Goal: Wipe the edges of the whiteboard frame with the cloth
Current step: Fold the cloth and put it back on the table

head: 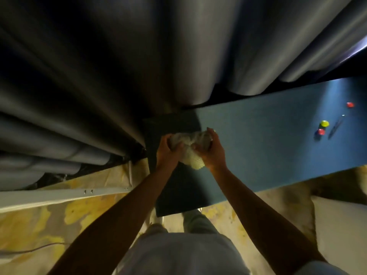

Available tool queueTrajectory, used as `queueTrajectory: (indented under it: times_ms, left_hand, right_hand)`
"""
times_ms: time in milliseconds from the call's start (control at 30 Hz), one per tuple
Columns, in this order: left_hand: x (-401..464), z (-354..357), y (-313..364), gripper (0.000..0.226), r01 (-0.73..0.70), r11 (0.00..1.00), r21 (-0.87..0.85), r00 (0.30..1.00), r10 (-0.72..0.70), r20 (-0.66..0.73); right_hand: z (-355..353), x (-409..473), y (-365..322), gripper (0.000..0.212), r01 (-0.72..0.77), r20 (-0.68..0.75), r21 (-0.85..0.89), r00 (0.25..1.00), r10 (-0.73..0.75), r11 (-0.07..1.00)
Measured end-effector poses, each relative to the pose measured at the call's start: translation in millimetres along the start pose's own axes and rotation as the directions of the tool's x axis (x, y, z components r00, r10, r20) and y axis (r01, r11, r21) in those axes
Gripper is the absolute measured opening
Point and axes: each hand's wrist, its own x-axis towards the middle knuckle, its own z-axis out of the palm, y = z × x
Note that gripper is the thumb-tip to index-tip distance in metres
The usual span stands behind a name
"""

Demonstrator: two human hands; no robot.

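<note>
A pale, bunched cloth (191, 153) is held between both hands in the middle of the view. My left hand (166, 148) grips its left side with curled fingers. My right hand (212, 150) grips its right side, fingers wrapped over the top. Both hands hover over the left end of a blue-grey board (268, 143) that stretches to the right. The board's left part lies in shadow, and its frame edge is hard to make out in the dim light.
Two red magnets (350, 105) (320, 132), a yellow magnet (324, 123) and a thin pen-like stick (335, 127) sit on the board's right part. Grey curtain folds (99, 86) hang behind. A pale metal rail (65, 194) and mottled yellow floor (39, 221) lie lower left.
</note>
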Motion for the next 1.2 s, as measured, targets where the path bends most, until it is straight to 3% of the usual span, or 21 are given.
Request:
queueTrajectory:
  times_ms: [167,267,367,433,500,633,733,900,1000,1067,1100,1167,1200]
  left_hand:
    - [16.8,18.2,-18.1,0.043,0.061,0.997,0.041,0.997,-0.060,-0.044]
    - [16.0,20.6,-30.7,0.050,0.171,0.985,0.025,0.984,-0.169,-0.050]
    - [14.4,21.5,-42.0,0.072,0.413,0.909,0.053,0.907,-0.416,0.058]
    - [14.6,20.7,-47.7,0.075,0.452,0.880,0.144,0.869,-0.471,0.151]
    - [13.4,21.6,-51.1,0.073,0.438,0.872,0.217,0.857,-0.478,0.190]
    - [5.5,26.3,-54.4,0.068,0.449,0.848,0.282,0.846,-0.505,0.169]
    - [1.4,16.7,-64.8,0.053,0.350,0.864,0.360,0.902,-0.415,0.118]
    - [-8.4,13.0,-82.7,0.047,0.268,0.841,0.470,0.953,-0.304,0.001]
    - [-16.0,15.6,-84.5,0.066,-0.016,0.825,0.565,0.996,0.060,-0.060]
    - [-19.4,20.6,-86.3,0.079,-0.291,0.687,0.666,0.945,0.315,0.089]
    - [-18.7,23.7,-86.7,0.087,-0.409,0.562,0.719,0.902,0.366,0.228]
    - [-17.2,32.7,-92.8,0.103,-0.538,0.308,0.785,0.840,0.278,0.466]
    - [-13.7,32.5,-97.8,0.107,-0.549,0.222,0.806,0.835,0.197,0.514]
  right_hand:
    - [-10.0,18.4,20.9,0.050,-0.233,-0.065,-0.115,0.972,0.227,0.966]
    - [-15.3,16.6,34.2,0.049,-0.227,-0.105,-0.184,0.972,0.210,0.956]
    - [-12.3,14.0,41.6,0.051,-0.265,-0.024,-0.242,0.963,0.267,0.933]
    - [-5.8,11.3,44.6,0.058,-0.272,0.076,-0.265,0.951,0.301,0.925]
    - [0.9,7.6,46.1,0.057,-0.231,0.131,-0.237,0.955,0.266,0.944]
    - [-1.5,-1.9,55.8,0.041,-0.257,0.108,-0.037,0.960,0.259,0.966]
    - [-3.4,-7.4,62.7,0.039,-0.198,0.075,-0.026,0.977,0.200,0.980]
    - [-4.2,-12.1,69.3,0.056,-0.164,-0.094,-0.361,0.986,0.139,0.918]
    - [0.1,-14.7,65.3,0.068,0.033,-0.150,-0.484,0.981,-0.120,0.874]
    - [13.5,-20.9,63.9,0.070,0.221,-0.021,-0.539,0.961,-0.275,0.813]
    - [22.1,-24.2,64.6,0.069,0.311,0.077,-0.566,0.942,-0.326,0.764]
    - [31.2,-34.7,75.7,0.064,0.411,0.222,-0.614,0.909,-0.352,0.674]
    - [31.6,-37.8,82.9,0.064,0.433,0.272,-0.634,0.901,-0.339,0.641]
